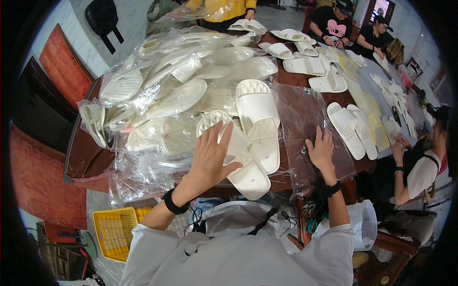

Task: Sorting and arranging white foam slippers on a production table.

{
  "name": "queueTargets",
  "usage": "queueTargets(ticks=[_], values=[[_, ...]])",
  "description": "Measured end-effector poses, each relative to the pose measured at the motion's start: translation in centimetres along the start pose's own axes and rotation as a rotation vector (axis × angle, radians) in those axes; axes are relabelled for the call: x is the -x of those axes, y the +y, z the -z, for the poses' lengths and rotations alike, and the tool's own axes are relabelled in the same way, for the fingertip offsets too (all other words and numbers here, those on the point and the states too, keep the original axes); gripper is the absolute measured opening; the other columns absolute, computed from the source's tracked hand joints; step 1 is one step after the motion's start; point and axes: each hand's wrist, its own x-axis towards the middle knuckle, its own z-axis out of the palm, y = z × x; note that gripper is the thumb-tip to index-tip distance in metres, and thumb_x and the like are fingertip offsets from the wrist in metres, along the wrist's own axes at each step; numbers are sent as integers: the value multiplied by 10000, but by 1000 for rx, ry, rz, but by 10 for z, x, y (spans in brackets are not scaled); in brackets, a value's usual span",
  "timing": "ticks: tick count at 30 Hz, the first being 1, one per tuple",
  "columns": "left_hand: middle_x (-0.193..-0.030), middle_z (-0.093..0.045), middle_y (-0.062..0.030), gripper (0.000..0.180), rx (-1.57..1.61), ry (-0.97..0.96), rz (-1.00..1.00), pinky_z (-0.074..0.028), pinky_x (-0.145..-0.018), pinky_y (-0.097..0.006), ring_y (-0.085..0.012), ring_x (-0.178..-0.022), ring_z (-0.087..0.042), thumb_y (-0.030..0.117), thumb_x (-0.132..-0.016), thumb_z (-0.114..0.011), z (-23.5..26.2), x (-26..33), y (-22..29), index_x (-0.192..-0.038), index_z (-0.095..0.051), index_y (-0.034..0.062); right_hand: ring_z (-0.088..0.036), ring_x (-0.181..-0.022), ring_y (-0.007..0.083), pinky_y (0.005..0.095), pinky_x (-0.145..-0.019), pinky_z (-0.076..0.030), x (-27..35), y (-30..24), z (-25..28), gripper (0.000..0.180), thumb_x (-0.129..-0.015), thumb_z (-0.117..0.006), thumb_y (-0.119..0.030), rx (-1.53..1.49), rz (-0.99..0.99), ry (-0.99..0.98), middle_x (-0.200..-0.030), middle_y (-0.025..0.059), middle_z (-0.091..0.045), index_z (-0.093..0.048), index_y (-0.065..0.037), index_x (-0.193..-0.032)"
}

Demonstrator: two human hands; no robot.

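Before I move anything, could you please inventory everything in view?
Table: one, brown, centre
Front slippers: two, white, near edge, centre
Side slippers: two, white, right
Far slippers: many, white, far right
Wrapped slippers: many, off-white, heaped left
Clear plastic: count unclear, transparent, right of front slippers
Textured sheets: count unclear, yellow, right
Basket: one, yellow, lower left
Chair: one, black, upper left
Bag: one, white, lower right
Co-workers: at least four, mixed clothing, far and right
Wristbands: two, black, lower middle
Left hand: one, bare, on front slipper
Right hand: one, bare, over clear plastic

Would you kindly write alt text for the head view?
A left hand touches one of two white slippers; the right hand is over clear plastic. Wrapped slippers are piled at left, with co-workers nearby.
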Motion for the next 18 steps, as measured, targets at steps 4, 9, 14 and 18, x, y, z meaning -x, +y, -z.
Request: queueTargets(ticks=[4,9,14,18], values=[[-1357,-435,-263,1024,-39,52,66,-352,-1013,-479,-410,-1209,-440,318,-654,-851,-16,12,-18,-1457,-319,-27,-250,-1387,497,610,-1094,-250,-13,-27,14,650,-977,-531,-368,-255,126,107,-1463,322,-306,-294,-41,-1486],[-1292,-473,-232,1002,92,23,176,-371,-993,-469,-398,-1172,-456,280,-638,-844,-14,12,-22,-1446,-338,-28,-185,-1429,479,595,-1124,-224,-29,-60,7,652,-984,-482,-458,-172,204,-83,-1539,271,-240,-280,-152,-1523],[-1270,-482,-221,947,135,97,148,-381,-994,-460,-393,-1147,-461,230,-612,-822,-2,21,-33,-1421,-394,-12,-192,-1431,466,584,-1134,-213,-28,-44,-15,637,-974,-491,-456,12,111,-248,-1542,241,-258,-331,-141,-1504],[-1267,-496,-232,953,156,84,173,-368,-1026,-457,-402,-1150,-471,211,-621,-820,5,29,-52,-1442,-386,-1,-351,-1347,452,521,-1087,-322,-15,-39,1,512,-950,-585,-317,-76,228,-1,-1430,250,-401,-474,-66,-1382]])
